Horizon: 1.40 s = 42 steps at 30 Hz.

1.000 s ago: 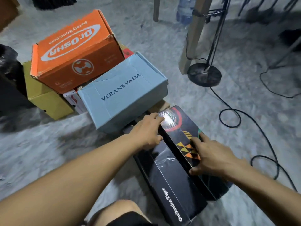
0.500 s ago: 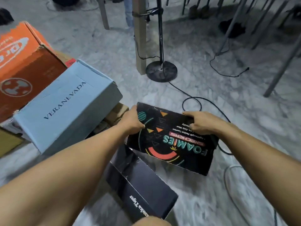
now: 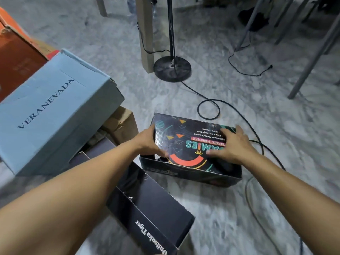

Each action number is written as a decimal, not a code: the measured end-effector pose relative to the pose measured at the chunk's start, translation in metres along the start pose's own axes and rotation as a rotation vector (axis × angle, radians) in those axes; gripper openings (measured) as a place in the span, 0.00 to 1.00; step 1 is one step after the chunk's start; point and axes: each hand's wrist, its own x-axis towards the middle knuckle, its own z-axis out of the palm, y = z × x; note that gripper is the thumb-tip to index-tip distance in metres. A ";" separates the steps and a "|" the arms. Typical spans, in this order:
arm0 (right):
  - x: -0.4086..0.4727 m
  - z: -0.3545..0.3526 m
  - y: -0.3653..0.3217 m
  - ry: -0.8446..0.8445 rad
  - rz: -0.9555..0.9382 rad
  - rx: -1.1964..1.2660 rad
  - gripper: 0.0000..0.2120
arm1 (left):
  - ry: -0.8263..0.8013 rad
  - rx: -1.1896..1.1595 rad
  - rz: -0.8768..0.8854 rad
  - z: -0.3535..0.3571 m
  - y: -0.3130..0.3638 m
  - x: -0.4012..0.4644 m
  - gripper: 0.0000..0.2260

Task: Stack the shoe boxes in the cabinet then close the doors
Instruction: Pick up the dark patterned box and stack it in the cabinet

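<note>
Foamies box (image 3: 185, 144) now floor-level, both hands on; 4 other boxes nearby.

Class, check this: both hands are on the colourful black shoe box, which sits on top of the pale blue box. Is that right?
Not quite. The head view shows both hands, left and right, on the colourful black shoe box, but it sits on the floor, right of the pale blue box.

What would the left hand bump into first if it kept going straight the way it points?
Probably nothing new: the left hand already grips the end of the black Skechers box, with the thumb on its lid. Its fingers point across and beyond that box; past it lies bare floor and a black cable, though depth is unclear.
</note>
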 end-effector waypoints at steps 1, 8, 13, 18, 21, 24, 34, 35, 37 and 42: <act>-0.009 0.005 0.007 -0.082 0.067 -0.017 0.59 | -0.074 0.004 -0.026 0.000 -0.002 -0.003 0.59; -0.028 0.019 0.017 -0.063 0.046 0.016 0.65 | -0.092 0.264 -0.090 0.002 0.005 -0.013 0.65; -0.022 -0.033 0.008 0.059 -0.065 0.013 0.54 | 0.083 0.192 0.064 -0.031 0.032 -0.021 0.56; -0.028 -0.111 -0.024 0.236 -0.235 0.040 0.46 | 0.219 0.019 0.226 -0.087 0.074 -0.035 0.48; -0.031 -0.159 -0.046 0.310 -0.316 0.028 0.41 | 0.300 -0.119 0.280 -0.125 0.097 -0.051 0.50; -0.038 -0.203 -0.076 0.354 -0.383 0.072 0.44 | 0.362 -0.163 0.276 -0.166 0.117 -0.073 0.47; -0.061 -0.251 -0.202 0.358 -0.642 0.121 0.47 | 0.657 -0.178 0.192 -0.264 0.102 -0.165 0.49; -0.064 -0.250 -0.216 0.348 -0.678 0.123 0.47 | 0.680 -0.160 0.162 -0.272 0.096 -0.177 0.52; -0.068 -0.244 -0.246 0.326 -0.747 0.126 0.47 | 0.737 -0.114 0.097 -0.287 0.081 -0.201 0.54; -0.080 -0.223 -0.320 0.302 -0.897 0.097 0.50 | 0.862 -0.118 -0.044 -0.314 0.040 -0.268 0.59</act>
